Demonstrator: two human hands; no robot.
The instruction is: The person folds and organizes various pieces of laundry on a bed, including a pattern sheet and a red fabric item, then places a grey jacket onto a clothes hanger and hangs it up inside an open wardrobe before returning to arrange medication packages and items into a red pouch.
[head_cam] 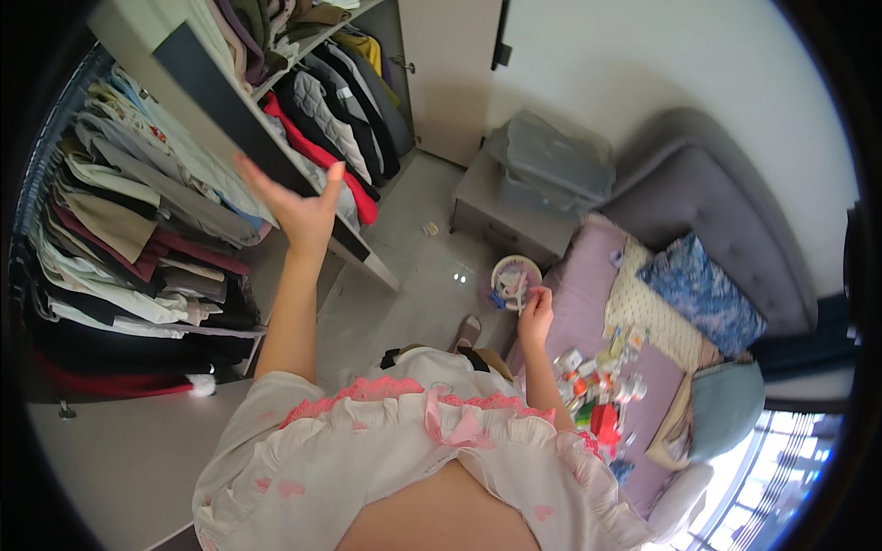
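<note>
My left hand is raised, thumb and fingers spread, with nothing in it. It is at a pale wardrobe panel with a dark strip; whether the palm touches the panel is unclear. Hanging garments fill the wardrobe on both sides of it. My right hand has its fingers curled together, above or beside a small round bin with a cream rim. White and blue items are inside the bin. A thin white strip shows beside the fingertips, but whether I grip it cannot be made out.
A bed with a mauve sheet lies at right, bearing boxes and bottles, a blue patterned pillow and a teal cushion. Translucent storage boxes sit on a grey nightstand. A small packet lies on the tiled floor.
</note>
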